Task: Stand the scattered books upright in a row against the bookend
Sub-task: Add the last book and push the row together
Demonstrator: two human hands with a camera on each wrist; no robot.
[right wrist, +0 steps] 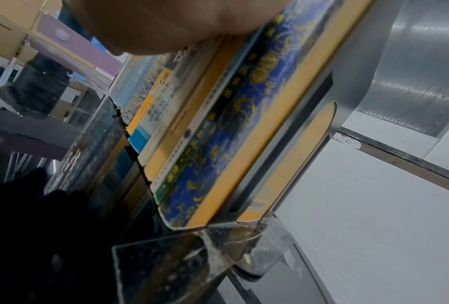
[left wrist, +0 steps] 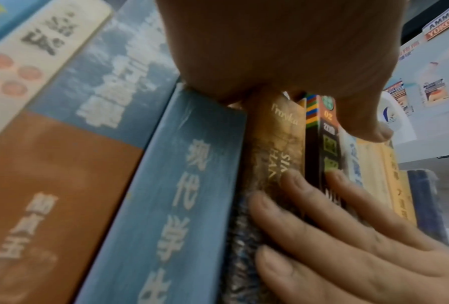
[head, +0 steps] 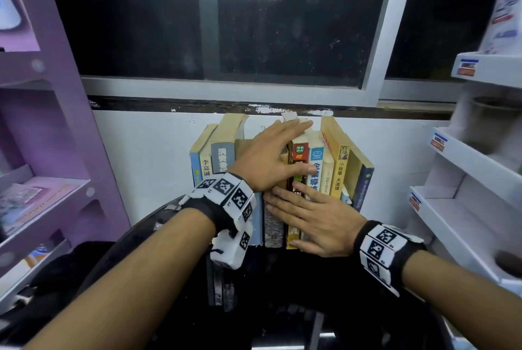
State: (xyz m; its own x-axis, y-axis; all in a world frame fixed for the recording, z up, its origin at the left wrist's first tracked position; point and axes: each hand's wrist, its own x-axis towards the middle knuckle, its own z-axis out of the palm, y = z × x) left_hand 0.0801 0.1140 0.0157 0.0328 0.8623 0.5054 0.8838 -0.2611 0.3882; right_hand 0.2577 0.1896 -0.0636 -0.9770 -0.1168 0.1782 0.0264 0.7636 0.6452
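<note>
A row of books stands spine-out against the white wall, from a pale blue one (head: 223, 156) on the left to a dark blue one (head: 364, 188) on the right. My left hand (head: 282, 149) lies flat across the middle books, fingers straight and reaching their top edges. My right hand (head: 313, 219) presses flat on the lower spines of a red-and-black book (head: 299, 152) and its neighbours. The left wrist view shows my right hand's fingers (left wrist: 335, 226) spread on those spines. A grey bookend (right wrist: 278, 156) with an arched cutout stands against the last blue-and-yellow book (right wrist: 218, 133).
A purple shelf unit (head: 42, 123) stands close on the left. White display shelves (head: 466, 180) sit close on the right. A dark window (head: 226, 25) is above the books and a dark tabletop (head: 282, 279) in front. A clear plastic plate (right wrist: 192, 257) lies by the bookend's foot.
</note>
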